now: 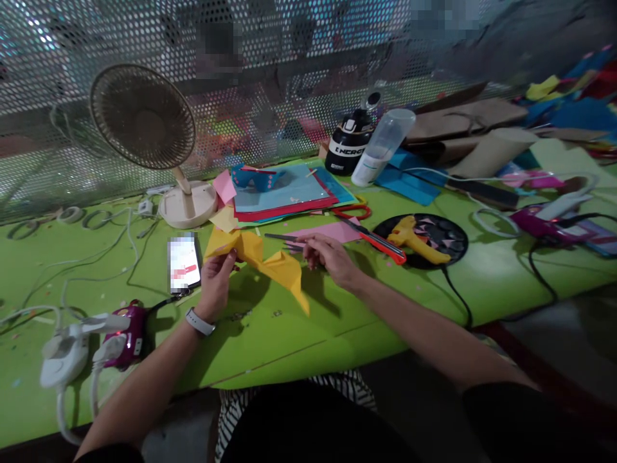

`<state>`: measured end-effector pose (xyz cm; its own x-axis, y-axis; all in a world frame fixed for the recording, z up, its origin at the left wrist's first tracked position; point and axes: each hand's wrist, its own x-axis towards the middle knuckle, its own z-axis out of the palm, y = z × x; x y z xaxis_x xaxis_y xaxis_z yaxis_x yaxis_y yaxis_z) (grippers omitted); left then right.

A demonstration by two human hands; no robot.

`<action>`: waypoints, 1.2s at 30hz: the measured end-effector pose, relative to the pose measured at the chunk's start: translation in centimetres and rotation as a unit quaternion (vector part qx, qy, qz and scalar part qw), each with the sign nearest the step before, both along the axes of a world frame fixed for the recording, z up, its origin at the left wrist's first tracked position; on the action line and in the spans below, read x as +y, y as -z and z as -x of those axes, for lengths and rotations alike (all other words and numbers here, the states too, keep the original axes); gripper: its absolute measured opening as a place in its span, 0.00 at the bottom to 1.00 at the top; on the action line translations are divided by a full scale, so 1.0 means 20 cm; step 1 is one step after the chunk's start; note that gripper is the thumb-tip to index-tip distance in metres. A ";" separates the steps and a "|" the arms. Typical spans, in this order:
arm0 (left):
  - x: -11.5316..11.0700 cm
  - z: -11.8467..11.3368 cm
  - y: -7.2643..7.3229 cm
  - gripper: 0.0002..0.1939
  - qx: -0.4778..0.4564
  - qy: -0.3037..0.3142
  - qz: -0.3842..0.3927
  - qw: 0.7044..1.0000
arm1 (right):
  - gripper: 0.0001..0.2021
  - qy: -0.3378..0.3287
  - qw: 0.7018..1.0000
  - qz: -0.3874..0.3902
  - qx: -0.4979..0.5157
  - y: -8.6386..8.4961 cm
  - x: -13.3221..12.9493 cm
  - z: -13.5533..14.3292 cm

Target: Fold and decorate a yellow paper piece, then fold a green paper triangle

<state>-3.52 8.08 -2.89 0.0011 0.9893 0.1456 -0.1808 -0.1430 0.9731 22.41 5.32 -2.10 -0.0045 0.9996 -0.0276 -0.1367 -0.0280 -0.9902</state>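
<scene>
My left hand (218, 278) is closed, pinching a folded yellow piece of paper (258, 251) between thumb and fingers. The paper stretches right in creased, wing-like shapes and ends in a drooping point above the table. Past its far right side, my right hand (328, 257) has its fingers curled around a thin, dark pointed tool (282, 237); its tips point left, and the rest is hidden by the fingers. A pink paper strip (332, 232) lies just beyond that hand. To its right rests a red utility knife (385, 245).
A fan (187, 206) and a phone (184, 260) are at left, near power adapters (126, 337) and cables. Stacked coloured sheets (284, 199) carry blue paper glasses (255, 179). Bottles (349, 145) stand behind. A yellow glue gun (417, 244) lies on a black plate (456, 238).
</scene>
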 end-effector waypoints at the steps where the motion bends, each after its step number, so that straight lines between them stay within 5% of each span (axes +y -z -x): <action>1: 0.00 0.00 0.00 0.14 -0.002 -0.002 -0.012 1.000 | 0.14 -0.004 1.000 0.000 -0.005 0.00 0.00 0.00; 5: -0.02 0.00 -0.05 0.14 0.010 0.019 -0.037 0.999 | 0.15 -0.017 1.000 -0.004 -0.019 0.00 -0.01 0.01; 9: -0.07 0.02 -0.21 0.12 0.139 0.056 -0.118 0.982 | 0.18 -0.019 0.999 -0.023 -0.042 0.00 0.00 0.02; 13: -0.13 0.01 -0.38 0.13 0.348 0.122 -0.295 0.882 | 0.19 -0.013 0.994 -0.079 -0.079 -0.07 -0.02 0.02; 16: -0.16 -0.03 -0.43 0.16 0.473 0.164 -0.361 0.787 | 0.21 -0.057 0.978 -0.144 -0.140 -0.19 -0.09 0.01; 18: -0.17 -0.07 -0.45 0.16 0.548 0.178 -0.378 0.725 | 0.21 -0.100 0.945 -0.198 -0.240 -0.26 -0.15 0.03; 21: -0.18 -0.13 -0.46 0.15 0.629 0.184 -0.386 0.650 | 0.18 -0.090 0.850 -0.271 -0.443 -0.30 -0.20 0.06; 24: -0.20 -0.18 -0.46 0.16 0.665 0.194 -0.393 0.605 | 0.10 -0.074 0.762 -0.315 -0.561 -0.26 -0.21 0.10; 26: -0.21 -0.19 -0.46 0.19 0.674 0.193 -0.398 0.591 | 0.10 -0.081 0.734 -0.332 -0.587 -0.21 -0.20 0.12; 29: -0.22 -0.17 -0.44 0.20 0.681 0.165 -0.391 0.597 | 0.13 -0.045 0.749 -0.318 -0.580 -0.15 -0.17 0.10; 33: -0.21 -0.08 -0.39 0.26 0.689 0.111 -0.355 0.622 | 0.13 0.027 0.830 -0.227 -0.509 -0.09 -0.10 0.05; 36: -0.18 0.00 -0.34 0.27 0.698 0.067 -0.321 0.637 | 0.12 0.065 0.858 -0.176 -0.478 -0.05 -0.05 0.02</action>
<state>-3.56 4.42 3.88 0.6509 0.7038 0.2844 0.7434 -0.6669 -0.0511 21.92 4.37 -1.15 -0.0351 0.9372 0.3470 0.7637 0.2491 -0.5955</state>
